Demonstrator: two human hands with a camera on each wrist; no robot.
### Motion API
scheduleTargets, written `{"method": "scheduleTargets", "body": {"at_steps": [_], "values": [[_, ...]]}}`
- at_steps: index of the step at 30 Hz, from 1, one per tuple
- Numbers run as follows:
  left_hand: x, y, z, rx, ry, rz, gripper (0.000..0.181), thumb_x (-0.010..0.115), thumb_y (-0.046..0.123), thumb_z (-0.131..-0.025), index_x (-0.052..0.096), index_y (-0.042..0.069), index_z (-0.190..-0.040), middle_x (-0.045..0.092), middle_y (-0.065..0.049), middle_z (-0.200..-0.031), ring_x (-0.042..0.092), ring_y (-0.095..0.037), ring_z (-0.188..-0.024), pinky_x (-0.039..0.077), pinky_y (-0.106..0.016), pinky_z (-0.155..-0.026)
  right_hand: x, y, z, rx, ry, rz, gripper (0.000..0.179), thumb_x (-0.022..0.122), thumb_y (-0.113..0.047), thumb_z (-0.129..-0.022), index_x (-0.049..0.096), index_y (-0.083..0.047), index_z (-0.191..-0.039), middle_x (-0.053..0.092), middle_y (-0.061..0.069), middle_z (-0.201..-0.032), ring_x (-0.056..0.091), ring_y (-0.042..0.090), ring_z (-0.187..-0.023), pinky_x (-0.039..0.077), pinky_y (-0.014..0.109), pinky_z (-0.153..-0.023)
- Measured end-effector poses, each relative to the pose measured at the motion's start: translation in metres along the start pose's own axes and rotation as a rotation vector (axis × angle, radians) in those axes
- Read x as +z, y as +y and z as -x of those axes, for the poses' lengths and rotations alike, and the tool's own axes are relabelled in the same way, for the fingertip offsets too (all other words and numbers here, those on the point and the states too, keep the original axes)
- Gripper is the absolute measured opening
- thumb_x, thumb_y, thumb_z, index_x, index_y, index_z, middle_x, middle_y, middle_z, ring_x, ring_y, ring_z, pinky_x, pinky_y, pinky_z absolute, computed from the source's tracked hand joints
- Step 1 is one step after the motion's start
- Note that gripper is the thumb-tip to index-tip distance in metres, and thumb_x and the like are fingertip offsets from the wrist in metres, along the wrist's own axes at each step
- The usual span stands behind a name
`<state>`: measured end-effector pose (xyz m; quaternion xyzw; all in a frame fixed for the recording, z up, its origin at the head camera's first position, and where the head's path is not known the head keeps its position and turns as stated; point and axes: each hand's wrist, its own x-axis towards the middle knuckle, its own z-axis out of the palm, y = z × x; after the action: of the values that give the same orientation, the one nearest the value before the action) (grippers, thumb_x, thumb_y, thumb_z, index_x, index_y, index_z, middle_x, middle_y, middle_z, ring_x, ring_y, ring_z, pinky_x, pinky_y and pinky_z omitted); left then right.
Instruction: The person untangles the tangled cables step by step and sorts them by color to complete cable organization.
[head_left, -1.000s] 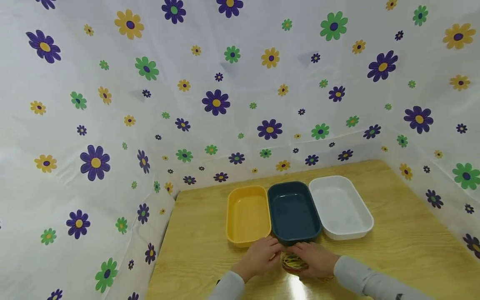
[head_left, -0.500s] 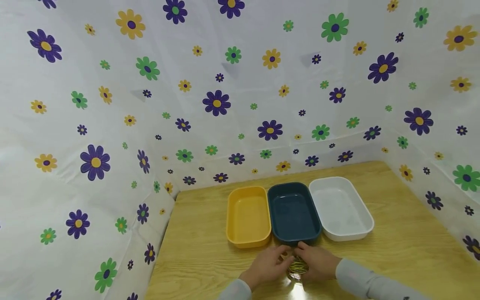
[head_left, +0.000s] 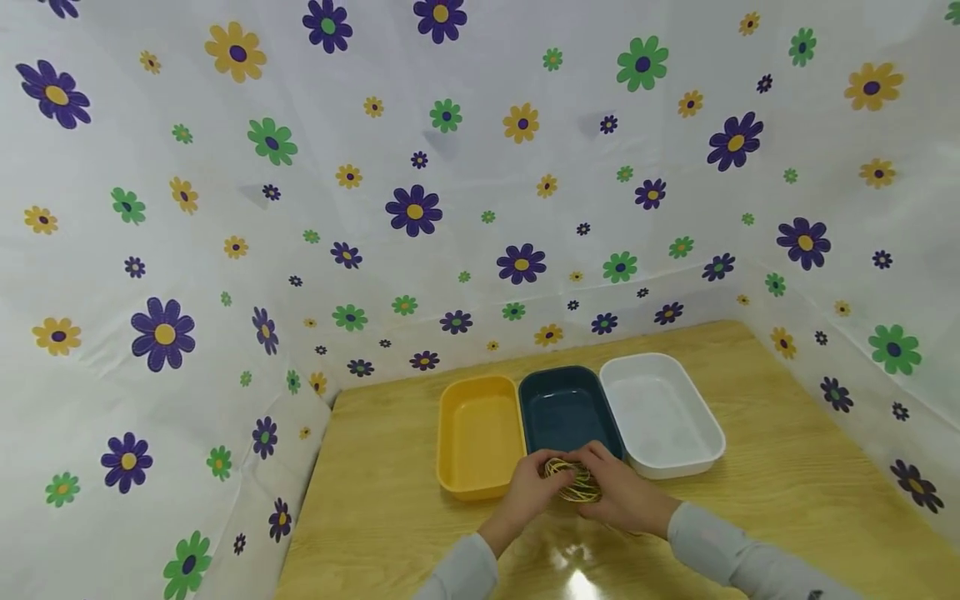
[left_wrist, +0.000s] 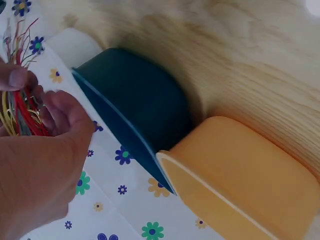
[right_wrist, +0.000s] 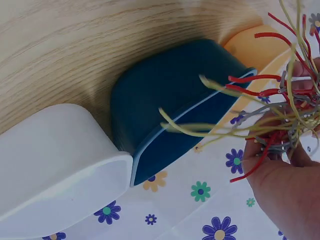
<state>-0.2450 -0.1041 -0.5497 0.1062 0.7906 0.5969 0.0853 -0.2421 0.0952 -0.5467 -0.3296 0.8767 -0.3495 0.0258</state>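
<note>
Both hands hold one bundle of thin wires (head_left: 573,481), raised above the table in front of the dark blue tray (head_left: 562,408). The wires are red, yellow and grey, with loose ends (right_wrist: 187,131) sticking out in the right wrist view. My left hand (head_left: 528,493) grips the bundle's left side, its thumb lying across the strands. From the other side my right hand (head_left: 626,493) grips it with curled fingers. In the left wrist view, red wires (left_wrist: 26,112) show between the fingers of the left hand (left_wrist: 45,165). Part of the bundle is hidden by the hands.
A yellow tray (head_left: 444,433) stands left of the blue one and a white tray (head_left: 716,429) right of it, in a row on the wooden table (head_left: 382,500). A white flower-patterned sheet (head_left: 465,250) rises behind and at both sides.
The wire bundle was low near the table in front of the blue tray; both hands have lifted it up, and it now overlaps the tray's near edge. The head view has shifted slightly.
</note>
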Motion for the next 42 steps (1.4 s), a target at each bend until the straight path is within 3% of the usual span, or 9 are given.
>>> {"method": "scheduleTargets", "body": {"at_steps": [4, 7, 10, 16, 22, 28, 33, 38, 42], "values": [[0.000, 0.008, -0.004, -0.014, 0.064, 0.017, 0.034, 0.070, 0.008, -0.092, 0.069, -0.005, -0.123, 0.070, -0.016, -0.119, 0.062, -0.012, -0.091, 0.052, -0.022, -0.072, 0.001, 0.001, -0.003, -0.029, 0.041, 0.015, 0.065, 0.084, -0.016, -0.088, 0.052, -0.008, -0.144, 0.053, 0.004, -0.124, 0.062, 0.019, -0.108, 0.057, 0.040, -0.092], [-0.001, 0.012, -0.007, -0.077, 0.058, 0.123, 0.034, 0.069, 0.010, -0.094, 0.068, -0.005, -0.124, 0.071, -0.014, -0.112, 0.065, -0.010, -0.083, 0.055, -0.022, -0.068, 0.000, 0.003, -0.006, -0.026, 0.049, 0.024, 0.066, 0.084, -0.018, -0.089, 0.051, -0.009, -0.145, 0.056, 0.004, -0.126, 0.063, 0.020, -0.108, 0.057, 0.041, -0.091], [-0.002, 0.014, -0.010, -0.156, 0.030, 0.250, 0.036, 0.069, 0.015, -0.096, 0.065, -0.005, -0.127, 0.071, -0.011, -0.105, 0.067, -0.009, -0.076, 0.058, -0.024, -0.068, -0.003, 0.003, -0.010, -0.011, 0.054, 0.001, 0.064, 0.082, -0.023, -0.091, 0.051, -0.010, -0.146, 0.058, 0.005, -0.127, 0.064, 0.019, -0.108, 0.057, 0.040, -0.090], [-0.002, 0.016, -0.014, -0.247, -0.078, 0.445, 0.027, 0.063, 0.016, -0.101, 0.067, -0.001, -0.122, 0.071, -0.005, -0.099, 0.071, -0.012, -0.083, 0.058, -0.026, -0.074, -0.005, 0.002, -0.014, 0.007, 0.059, -0.046, 0.063, 0.079, -0.033, -0.094, 0.052, -0.008, -0.144, 0.059, 0.010, -0.132, 0.064, 0.025, -0.113, 0.056, 0.044, -0.092], [0.000, 0.014, -0.016, -0.276, -0.082, 0.583, 0.016, 0.055, 0.011, -0.106, 0.069, 0.007, -0.103, 0.069, 0.003, -0.083, 0.068, -0.009, -0.080, 0.054, -0.024, -0.069, -0.001, 0.006, -0.016, 0.019, 0.028, -0.045, 0.067, 0.074, -0.043, -0.096, 0.048, -0.008, -0.147, 0.057, 0.013, -0.141, 0.062, 0.029, -0.122, 0.054, 0.048, -0.098], [0.002, 0.012, -0.017, -0.298, -0.071, 0.661, 0.016, 0.048, 0.011, -0.110, 0.060, 0.009, -0.100, 0.056, 0.005, -0.072, 0.058, -0.006, -0.066, 0.053, -0.022, -0.064, -0.001, 0.008, -0.016, 0.039, 0.020, -0.037, 0.072, 0.073, -0.054, -0.094, 0.048, -0.013, -0.147, 0.057, 0.009, -0.142, 0.064, 0.027, -0.121, 0.055, 0.049, -0.096], [0.005, 0.013, -0.019, -0.302, -0.051, 0.700, 0.015, 0.045, 0.009, -0.111, 0.053, 0.011, -0.098, 0.042, 0.006, -0.069, 0.042, -0.005, -0.059, 0.048, -0.021, -0.059, 0.000, 0.008, -0.014, 0.037, 0.021, -0.042, 0.076, 0.068, -0.057, -0.096, 0.042, -0.014, -0.153, 0.052, 0.010, -0.149, 0.062, 0.028, -0.125, 0.055, 0.050, -0.097], [0.005, 0.014, -0.020, -0.291, 0.020, 0.759, 0.009, 0.046, 0.009, -0.111, 0.053, 0.011, -0.106, 0.037, 0.008, -0.069, 0.034, -0.004, -0.057, 0.042, -0.023, -0.059, 0.004, 0.012, -0.011, -0.094, 0.173, -0.022, 0.071, 0.077, -0.037, -0.095, 0.040, -0.012, -0.151, 0.049, 0.011, -0.148, 0.059, 0.033, -0.129, 0.054, 0.052, -0.099], [0.003, 0.013, -0.020, -0.288, 0.064, 0.791, 0.007, 0.045, 0.008, -0.111, 0.052, 0.008, -0.112, 0.037, 0.008, -0.069, 0.032, -0.004, -0.057, 0.042, -0.023, -0.063, 0.005, 0.015, -0.011, -0.295, 0.355, 0.103, 0.046, 0.087, -0.023, -0.085, 0.060, -0.015, -0.121, 0.059, 0.009, -0.133, 0.062, 0.029, -0.117, 0.053, 0.050, -0.095]]}}
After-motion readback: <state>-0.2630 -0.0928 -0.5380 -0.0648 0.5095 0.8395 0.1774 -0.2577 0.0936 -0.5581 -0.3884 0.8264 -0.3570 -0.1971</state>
